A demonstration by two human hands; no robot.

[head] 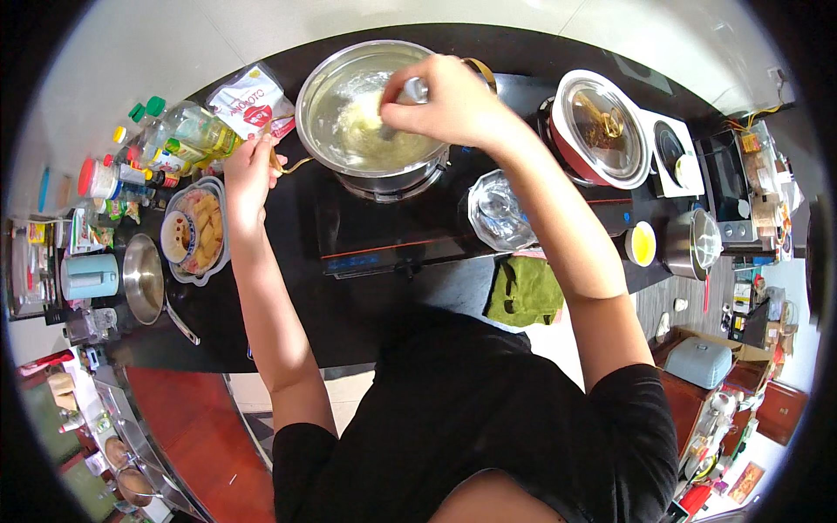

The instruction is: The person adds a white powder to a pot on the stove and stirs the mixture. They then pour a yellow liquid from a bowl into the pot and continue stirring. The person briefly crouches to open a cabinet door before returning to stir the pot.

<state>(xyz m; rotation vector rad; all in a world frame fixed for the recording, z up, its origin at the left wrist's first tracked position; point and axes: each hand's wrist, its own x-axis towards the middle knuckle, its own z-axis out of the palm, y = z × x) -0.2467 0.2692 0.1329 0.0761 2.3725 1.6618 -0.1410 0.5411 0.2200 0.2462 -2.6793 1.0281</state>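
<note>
A wide stainless-steel pot (315, 134) sits on the left burner of a black cooktop (366, 229). Inside it is a pale yellow, partly blurred mixture (356, 124). My left hand (250, 171) grips the pot's gold-coloured side handle (297, 165). Over the pot's right side, my right hand (451, 98) is closed around a utensil with a metal handle (415, 90). Its lower end reaches into the mixture and is too blurred to identify. A second gold handle (482, 70) shows behind my right wrist.
Right of the pot stand a clear faceted bowl (494, 209), a red pot with a glass lid (592, 140) and a small bowl of yellow liquid (642, 244). Leftward are a seasoning bag (245, 98), several bottles (196, 131), a plastic food container (208, 271) and a frying pan (142, 281).
</note>
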